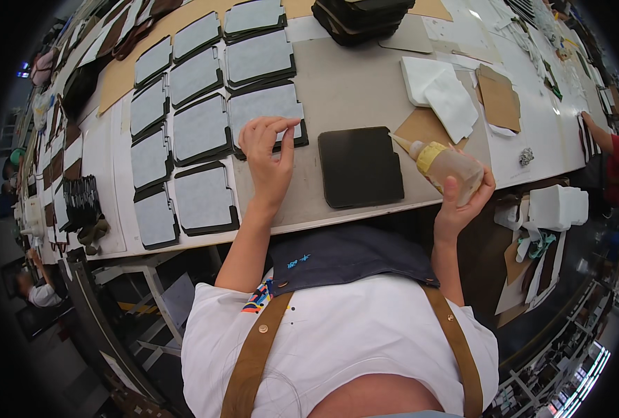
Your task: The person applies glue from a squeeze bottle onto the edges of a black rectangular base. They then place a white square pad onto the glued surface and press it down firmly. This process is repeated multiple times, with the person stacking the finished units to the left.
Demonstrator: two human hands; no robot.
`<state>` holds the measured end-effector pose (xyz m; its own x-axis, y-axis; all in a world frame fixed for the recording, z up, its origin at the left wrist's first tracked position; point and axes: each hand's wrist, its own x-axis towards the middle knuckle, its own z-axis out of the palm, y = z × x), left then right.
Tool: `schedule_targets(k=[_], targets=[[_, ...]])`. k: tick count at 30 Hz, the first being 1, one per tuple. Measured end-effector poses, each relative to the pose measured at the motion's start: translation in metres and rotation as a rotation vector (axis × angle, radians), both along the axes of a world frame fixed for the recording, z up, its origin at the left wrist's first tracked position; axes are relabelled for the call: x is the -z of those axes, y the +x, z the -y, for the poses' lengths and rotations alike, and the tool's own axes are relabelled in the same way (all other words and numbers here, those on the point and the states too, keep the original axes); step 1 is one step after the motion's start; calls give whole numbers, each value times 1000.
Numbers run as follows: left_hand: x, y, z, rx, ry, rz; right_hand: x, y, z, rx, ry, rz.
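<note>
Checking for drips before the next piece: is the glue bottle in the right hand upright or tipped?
Tipped. The glue bottle lies slanted in the right hand, its nozzle pointing up-left toward the dark panel.

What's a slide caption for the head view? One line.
Left hand touching a grey-faced panel, right hand holding a glue bottle beside a dark panel.

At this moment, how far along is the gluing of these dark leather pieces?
Done, it seems: rows of dark pieces with grey-white lining cover the table's left side. In hand: the right hand holds a yellow-capped squeeze glue bottle; the left hand fingers the nearest lined piece. Left: one bare dark rectangular piece lies in front, and a dark stack waits farther back.
</note>
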<state>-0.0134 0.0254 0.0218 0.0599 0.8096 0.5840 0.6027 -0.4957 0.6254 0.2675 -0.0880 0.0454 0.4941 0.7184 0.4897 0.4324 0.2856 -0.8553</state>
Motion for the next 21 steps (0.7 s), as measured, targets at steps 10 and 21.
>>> schedule_targets(k=[10,21], targets=[[3,-2,-1,5,-1,1,2,-15,-7,-138,83,-25],[7,-3,-2,-21,19,57,2,-41,-18,-340,105,24]])
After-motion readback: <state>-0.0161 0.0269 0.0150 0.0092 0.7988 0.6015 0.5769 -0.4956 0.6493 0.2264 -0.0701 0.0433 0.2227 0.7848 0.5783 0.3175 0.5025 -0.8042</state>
